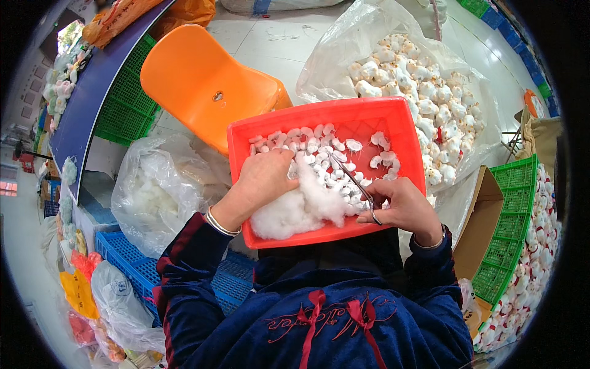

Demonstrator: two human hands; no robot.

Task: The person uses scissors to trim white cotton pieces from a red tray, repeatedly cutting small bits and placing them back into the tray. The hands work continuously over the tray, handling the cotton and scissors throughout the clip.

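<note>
A red plastic bin (405, 141) in front of me holds many small curved white fabric pieces (316, 141) and a heap of fluffy white stuffing (283, 215). My left hand (264, 178) is over the bin's left part, fingers curled closed against a tuft of the stuffing; its fingertips are partly hidden. In my right hand (405, 206), at the bin's near right side, are slim metal forceps with finger rings (353, 178). My fingers are closed around the ring end. The tips point away to the left, over the white pieces, apart from my left hand.
An orange chair (209, 86) stands beyond the bin. A large clear bag of white stuffed pieces (442, 104) is at the far right, a bag of stuffing (153, 197) at left. Blue crates (132, 261), a green crate (507, 227) and a cardboard box (476, 227) flank me.
</note>
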